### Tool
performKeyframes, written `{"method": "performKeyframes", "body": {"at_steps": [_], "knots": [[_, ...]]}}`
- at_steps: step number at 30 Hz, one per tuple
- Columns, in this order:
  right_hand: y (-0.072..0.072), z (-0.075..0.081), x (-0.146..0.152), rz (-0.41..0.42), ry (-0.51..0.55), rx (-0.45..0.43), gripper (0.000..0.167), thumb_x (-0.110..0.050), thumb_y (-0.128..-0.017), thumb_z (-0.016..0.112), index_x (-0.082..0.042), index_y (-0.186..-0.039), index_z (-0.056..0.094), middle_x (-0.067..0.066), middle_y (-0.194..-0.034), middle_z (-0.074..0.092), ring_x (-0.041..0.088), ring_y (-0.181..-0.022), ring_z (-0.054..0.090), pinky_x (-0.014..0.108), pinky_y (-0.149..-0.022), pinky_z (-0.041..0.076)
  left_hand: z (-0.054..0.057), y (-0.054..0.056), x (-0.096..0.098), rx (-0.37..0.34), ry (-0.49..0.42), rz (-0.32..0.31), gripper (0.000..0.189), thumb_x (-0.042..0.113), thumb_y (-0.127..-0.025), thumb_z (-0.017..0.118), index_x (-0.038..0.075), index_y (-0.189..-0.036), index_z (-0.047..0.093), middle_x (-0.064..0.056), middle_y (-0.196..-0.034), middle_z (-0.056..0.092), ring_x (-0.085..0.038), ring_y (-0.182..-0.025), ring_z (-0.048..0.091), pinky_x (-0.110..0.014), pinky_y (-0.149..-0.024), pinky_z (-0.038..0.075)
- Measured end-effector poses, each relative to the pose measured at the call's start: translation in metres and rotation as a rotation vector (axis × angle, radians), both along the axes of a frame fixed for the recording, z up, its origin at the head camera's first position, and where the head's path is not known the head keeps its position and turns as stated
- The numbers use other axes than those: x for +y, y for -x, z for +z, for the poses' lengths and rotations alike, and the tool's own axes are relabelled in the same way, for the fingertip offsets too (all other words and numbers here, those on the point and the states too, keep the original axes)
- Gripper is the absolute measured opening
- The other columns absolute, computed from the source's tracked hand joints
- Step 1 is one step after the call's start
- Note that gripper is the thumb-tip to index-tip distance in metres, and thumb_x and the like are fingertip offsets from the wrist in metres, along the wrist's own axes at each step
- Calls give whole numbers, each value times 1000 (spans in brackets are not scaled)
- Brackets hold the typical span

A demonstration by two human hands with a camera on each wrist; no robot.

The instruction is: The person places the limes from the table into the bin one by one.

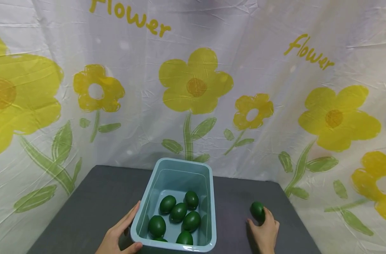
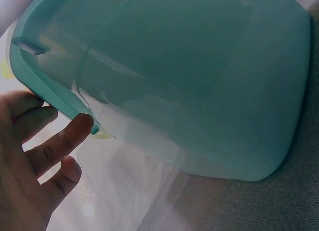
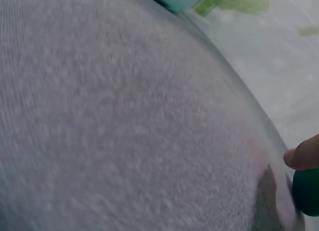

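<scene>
A light blue plastic bin (image 1: 213, 211) stands on the dark table with several glossy dark green avocados (image 1: 178, 212) in it. My left hand (image 1: 118, 233) holds the bin by its near left corner, thumb at the front rim and fingers along the left side. In the left wrist view, fingertips (image 2: 83, 122) rest against the bin's rim (image 2: 55, 99). To the right of the bin, my right hand (image 1: 265, 231) pinches one avocado (image 1: 257, 211) between thumb and fingers. Only a thumb tip (image 3: 301, 155) and part of that avocado (image 3: 308, 193) show in the right wrist view.
The dark grey tabletop (image 1: 231, 201) extends on both sides of the bin. Behind and beside it hangs a white curtain (image 1: 136, 123) printed with yellow flowers, close to the table's back edge.
</scene>
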State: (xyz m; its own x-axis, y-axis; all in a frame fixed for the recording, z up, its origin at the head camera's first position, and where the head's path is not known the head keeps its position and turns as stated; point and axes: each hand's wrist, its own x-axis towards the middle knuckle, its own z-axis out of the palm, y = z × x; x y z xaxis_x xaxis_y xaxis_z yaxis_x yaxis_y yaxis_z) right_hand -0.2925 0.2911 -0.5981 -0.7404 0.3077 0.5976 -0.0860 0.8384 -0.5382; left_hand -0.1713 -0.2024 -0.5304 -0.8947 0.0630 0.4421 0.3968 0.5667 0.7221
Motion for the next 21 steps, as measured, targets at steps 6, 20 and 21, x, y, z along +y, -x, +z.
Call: {"method": "performKeyframes", "body": {"at_steps": [6,20,21], "knots": [[2,0,4,-36,-1,-99,80,-4,-66,97,18,-133,59,39,-134,60,53,-112,53,58,-91,36,-4,3,2,5,-73,-26,84,18,-92,79,26,-166,40,17,-164,42,8,-123,51,-25,-77,54],[14,-7,18,-84,36,-206,64,-4,-78,89,12,-134,62,36,-132,63,49,-105,52,61,-88,42,-14,4,6,7,-170,-25,82,16,-92,77,26,-165,41,30,-159,40,-5,-100,56,-28,-61,45],[14,-7,18,-87,39,-211,64,-5,-79,88,12,-135,62,36,-132,63,49,-104,52,61,-88,42,-14,4,6,9,-169,-26,82,16,-92,77,26,-165,41,30,-159,40,-5,-100,56,-28,-61,45]]}}
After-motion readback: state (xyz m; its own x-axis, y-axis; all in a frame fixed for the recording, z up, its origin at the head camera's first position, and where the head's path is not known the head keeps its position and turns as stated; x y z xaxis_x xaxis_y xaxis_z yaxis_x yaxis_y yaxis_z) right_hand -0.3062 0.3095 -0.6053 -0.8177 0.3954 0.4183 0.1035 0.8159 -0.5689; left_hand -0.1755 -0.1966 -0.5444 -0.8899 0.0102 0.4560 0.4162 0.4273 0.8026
